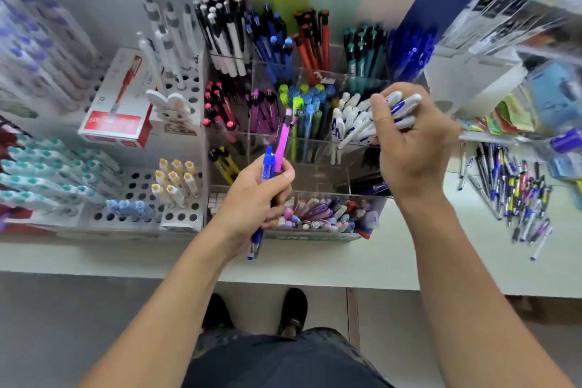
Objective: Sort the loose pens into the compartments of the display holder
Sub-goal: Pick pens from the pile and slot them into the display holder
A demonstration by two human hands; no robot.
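Left hand grips two pens upright: one blue pen and one pink pen, fingers curled round both, held just in front of the clear acrylic display holder. Right hand grips a bunch of white pens with blue print, count unclear, over the holder's white-pen compartment, where more of the same stand.

Holder compartments seen: black-and-white, blue, orange-red, teal and dark blue pens in the back row; pink, purple, green-and-blue mix and white in the middle; yellow pens lower left. The front tray has mixed pens and erasers.

Loose pens lie in a pile on the white counter to the right, well apart from the holder; too many to count.

One red and white box sits left of the holder; its print is too blurred to read. White perforated racks hold about eight yellow-capped markers.
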